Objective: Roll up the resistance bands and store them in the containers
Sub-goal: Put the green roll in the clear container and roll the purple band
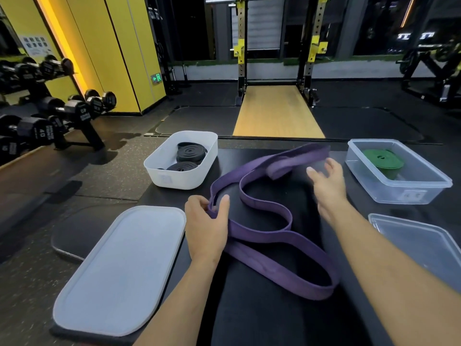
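A long purple resistance band [272,243] lies unrolled in loose loops across the black surface. My left hand [205,226] pinches a fold of it near the middle left. My right hand [326,186] hovers blurred beside the band's far loop, fingers spread and holding nothing. A white container [162,177] at the back left holds rolled black bands [190,153]. A clear container [411,191] at the back right holds a rolled green band [383,158].
A white lid [122,268] lies at the front left. A clear lid [424,243] lies at the right edge. Dumbbell racks [50,116] stand at the far left, and a squat rack [277,58] stands behind the surface.
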Action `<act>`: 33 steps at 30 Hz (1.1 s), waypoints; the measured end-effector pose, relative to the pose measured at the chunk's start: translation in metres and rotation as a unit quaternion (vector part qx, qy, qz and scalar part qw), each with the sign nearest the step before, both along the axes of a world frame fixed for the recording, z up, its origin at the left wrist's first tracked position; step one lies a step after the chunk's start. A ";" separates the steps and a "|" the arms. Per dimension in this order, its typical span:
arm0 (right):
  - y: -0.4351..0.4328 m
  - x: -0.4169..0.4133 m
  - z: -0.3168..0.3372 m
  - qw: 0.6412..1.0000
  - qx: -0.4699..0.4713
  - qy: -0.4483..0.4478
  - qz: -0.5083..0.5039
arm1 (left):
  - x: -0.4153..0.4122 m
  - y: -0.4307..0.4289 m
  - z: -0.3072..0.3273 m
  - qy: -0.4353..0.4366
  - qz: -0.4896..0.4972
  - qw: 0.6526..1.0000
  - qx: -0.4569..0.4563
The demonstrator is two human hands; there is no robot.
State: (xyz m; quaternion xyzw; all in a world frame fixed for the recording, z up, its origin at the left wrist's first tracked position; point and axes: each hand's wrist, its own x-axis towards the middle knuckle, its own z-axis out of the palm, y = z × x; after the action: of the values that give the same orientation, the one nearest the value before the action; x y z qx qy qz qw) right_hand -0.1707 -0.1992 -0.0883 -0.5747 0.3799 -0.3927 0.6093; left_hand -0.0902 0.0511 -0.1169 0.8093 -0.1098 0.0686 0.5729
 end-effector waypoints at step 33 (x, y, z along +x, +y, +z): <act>0.073 -0.056 0.006 0.876 -0.188 0.378 0.234 | 0.001 0.003 -0.005 -0.027 -0.126 0.984 0.126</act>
State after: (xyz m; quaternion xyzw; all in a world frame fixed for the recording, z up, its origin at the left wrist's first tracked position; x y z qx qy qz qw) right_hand -0.2271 -0.1259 -0.0823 -0.8552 0.3547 -0.0552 0.3738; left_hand -0.0889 0.0537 -0.1223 0.8524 -0.2336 0.0034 0.4677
